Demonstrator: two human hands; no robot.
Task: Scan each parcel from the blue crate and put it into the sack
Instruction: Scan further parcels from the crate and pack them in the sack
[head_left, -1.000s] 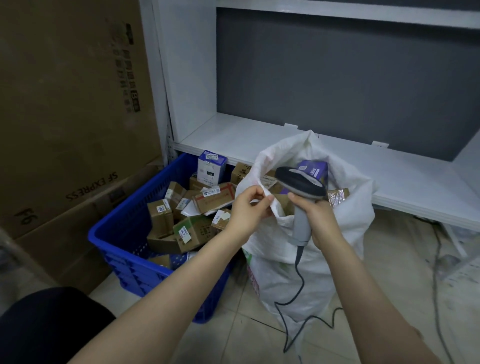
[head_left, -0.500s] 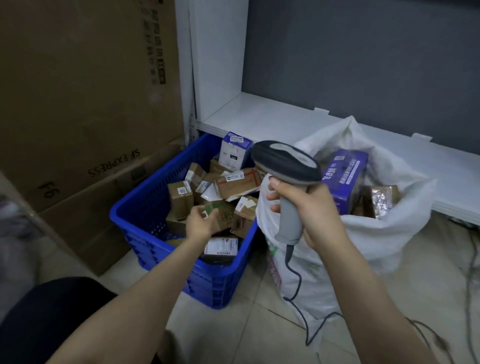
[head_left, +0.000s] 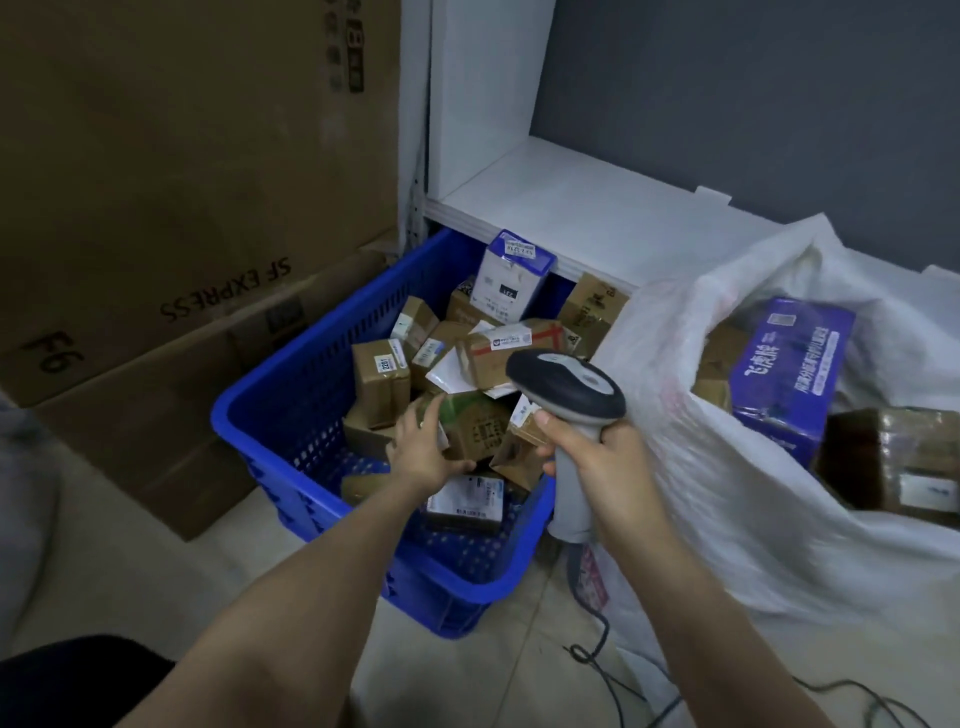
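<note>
The blue crate (head_left: 270, 415) stands on the floor at centre, holding several small cardboard parcels. My left hand (head_left: 423, 449) reaches into it and grips a brown-and-green carton (head_left: 480, 423) near the crate's front. My right hand (head_left: 605, 462) holds the grey barcode scanner (head_left: 569, 389) by its handle, head pointing left over the crate's right edge. To the right, the white sack (head_left: 727, 467) stands open with a purple box (head_left: 792, 364) and a brown taped parcel (head_left: 893, 457) inside.
Large SF Express cardboard boxes (head_left: 182, 208) stand against the left wall. A white shelf (head_left: 571, 208) runs behind the crate and sack. The scanner cable (head_left: 597, 649) trails over the tiled floor. A dark trouser leg (head_left: 67, 680) fills the lower left corner.
My left hand let go of the sack's rim, moved left into the crate and closed on the brown-and-green carton. The right hand with the scanner shifted towards the crate.
</note>
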